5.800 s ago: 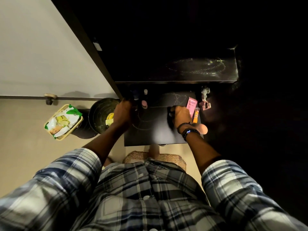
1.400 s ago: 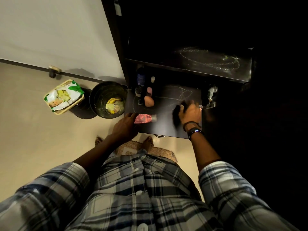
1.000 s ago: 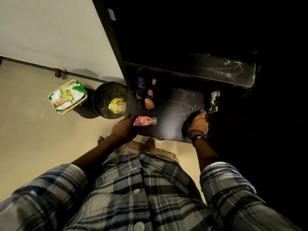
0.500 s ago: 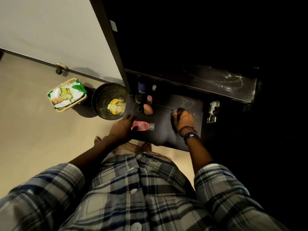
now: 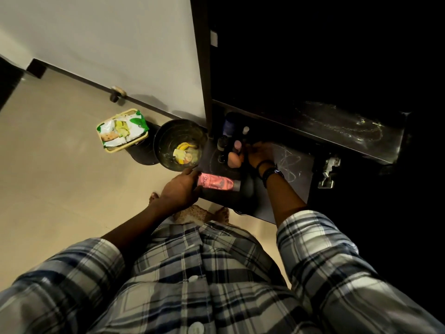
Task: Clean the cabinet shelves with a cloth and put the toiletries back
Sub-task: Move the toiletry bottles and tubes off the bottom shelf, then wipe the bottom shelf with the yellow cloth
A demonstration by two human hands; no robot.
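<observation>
My left hand [image 5: 180, 190] grips the bottom end of a pink tube [image 5: 216, 183] that lies at the front left corner of the dark lower shelf [image 5: 292, 186]. My right hand [image 5: 258, 151] reaches palm down across the shelf to the toiletries at its back left: a beige sponge [image 5: 233, 159], a pink-capped bottle [image 5: 238, 144], dark bottles [image 5: 222, 143] and a blue bottle [image 5: 230, 126]. Its fingertips are by the pink-capped bottle. A dark patch [image 5: 248, 188] beside the tube's cap may be the cloth or a shadow. White smear marks show on the shelf.
The upper shelf [image 5: 349, 126] juts out above, streaked with white. A metal hinge [image 5: 328, 172] sits at the right. On the floor to the left stand a black bin [image 5: 179, 144] and a basket of packets [image 5: 122, 130]. A mat [image 5: 192, 214] lies underfoot.
My right hand has moved from the middle of the shelf to the toiletries at the back left. My left hand has stayed on the pink tube. The view has tilted slightly.
</observation>
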